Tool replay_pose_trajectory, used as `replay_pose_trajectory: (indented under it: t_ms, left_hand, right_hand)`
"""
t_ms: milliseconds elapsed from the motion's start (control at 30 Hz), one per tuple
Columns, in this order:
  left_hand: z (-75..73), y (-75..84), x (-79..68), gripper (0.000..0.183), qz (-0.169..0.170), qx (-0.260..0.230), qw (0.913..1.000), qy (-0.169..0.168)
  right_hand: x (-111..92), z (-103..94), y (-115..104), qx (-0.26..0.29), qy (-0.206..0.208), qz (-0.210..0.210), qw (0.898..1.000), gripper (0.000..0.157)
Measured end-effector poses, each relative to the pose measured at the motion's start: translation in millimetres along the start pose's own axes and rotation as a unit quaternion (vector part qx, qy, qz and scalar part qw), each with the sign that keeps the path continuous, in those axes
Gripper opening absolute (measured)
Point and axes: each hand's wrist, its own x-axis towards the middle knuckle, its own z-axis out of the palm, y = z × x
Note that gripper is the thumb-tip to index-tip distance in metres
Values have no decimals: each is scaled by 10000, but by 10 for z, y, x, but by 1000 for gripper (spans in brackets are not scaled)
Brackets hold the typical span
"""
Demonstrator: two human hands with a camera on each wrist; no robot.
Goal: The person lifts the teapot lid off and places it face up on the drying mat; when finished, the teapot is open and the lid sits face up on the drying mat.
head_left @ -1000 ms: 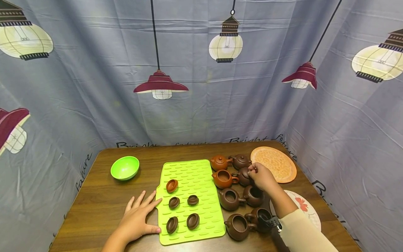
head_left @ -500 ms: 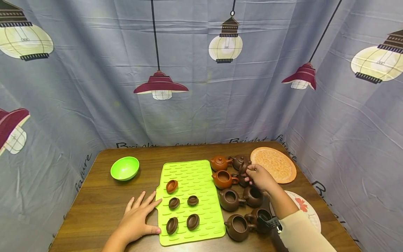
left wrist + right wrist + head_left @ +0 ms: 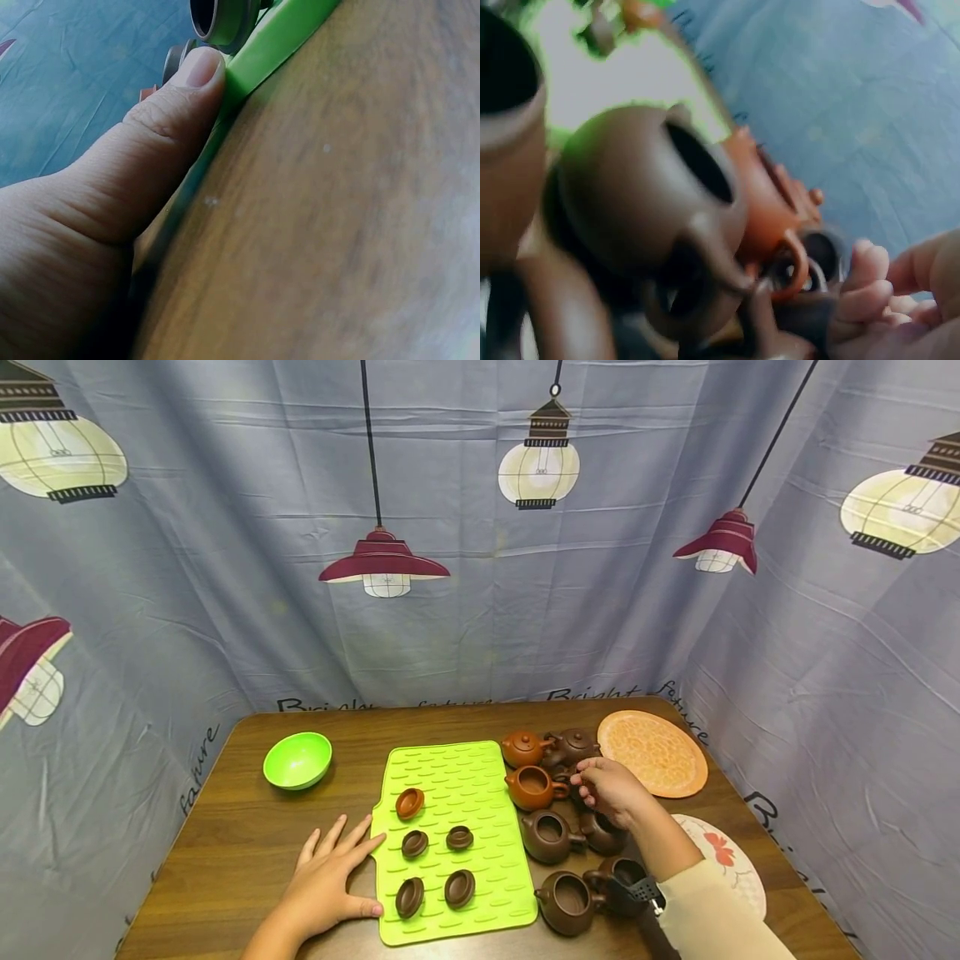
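Note:
My left hand (image 3: 330, 881) lies with fingers spread at the left edge of the green mat (image 3: 480, 777); in the left wrist view its thumb presses the mat's rim. Several upturned teapot lids, one orange (image 3: 409, 803) and the others brown (image 3: 460, 887), rest on the mat. Over the brown teapots at right, my right hand (image 3: 613, 789) has curled fingers and pinches a dark brown teapot lid (image 3: 823, 251), mostly hidden in the head view. Beside it stands a lidless orange teapot (image 3: 531, 787). Behind are a lidded orange teapot (image 3: 522, 747) and a lidded brown teapot (image 3: 576, 743).
More lidless brown teapots, including one at the front (image 3: 566, 902), crowd the mat's right side. A green bowl (image 3: 297, 762) sits at the back left. Along the right edge lie an orange round placemat (image 3: 652, 752) and a white floral one (image 3: 738, 868).
My right hand has lifted the brown lid off its teapot and shifted slightly left and toward the front with it. My left hand has stayed in place.

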Motion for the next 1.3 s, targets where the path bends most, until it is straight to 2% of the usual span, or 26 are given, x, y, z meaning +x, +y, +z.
replay_pose_trajectory:
  t_ms: [67, 167, 333, 467, 600, 667, 767, 900, 1167, 1300]
  left_hand:
    - [-7, -7, -4, 113, -35, -8, 10000, -41]
    - [-23, -19, 0, 114, -65, 14, 10000, -63]
    - [-67, -36, 9, 114, -57, 36, 10000, -11]
    - [-95, -36, 5, 115, -88, 76, 9999, -20]
    - [-94, -30, 11, 114, -67, 90, 9999, -30]
    - [-87, -25, 16, 114, -60, 94, 9999, -40]
    - [-70, -16, 20, 114, -30, 85, 10000, -30]
    - [-50, -15, 20, 115, -20, 97, 9999, -21]
    - [-12, -14, 16, 114, -56, 47, 10000, -63]
    - [11, -5, 12, 114, -81, -8, 9999, -89]
  right_hand:
    - [15, 44, -32, -990, 378, -62, 9943, 16]
    - [49, 112, -100, -2141, 830, -255, 9729, 16]
    - [145, 181, -244, -3159, 1016, -532, 9418, 21]
    - [241, 218, -350, -3544, 971, -652, 9278, 23]
    - [334, 258, -383, -3783, 926, -638, 9188, 25]
    - [379, 275, -363, -3999, 949, -612, 9096, 27]
    - [437, 292, -313, -4423, 991, -590, 8894, 29]
    - [491, 303, -267, -4758, 955, -469, 8731, 26]
    - [545, 283, -201, -5165, 946, -325, 8504, 22]
    - [552, 283, -169, -5265, 975, -306, 8440, 19]
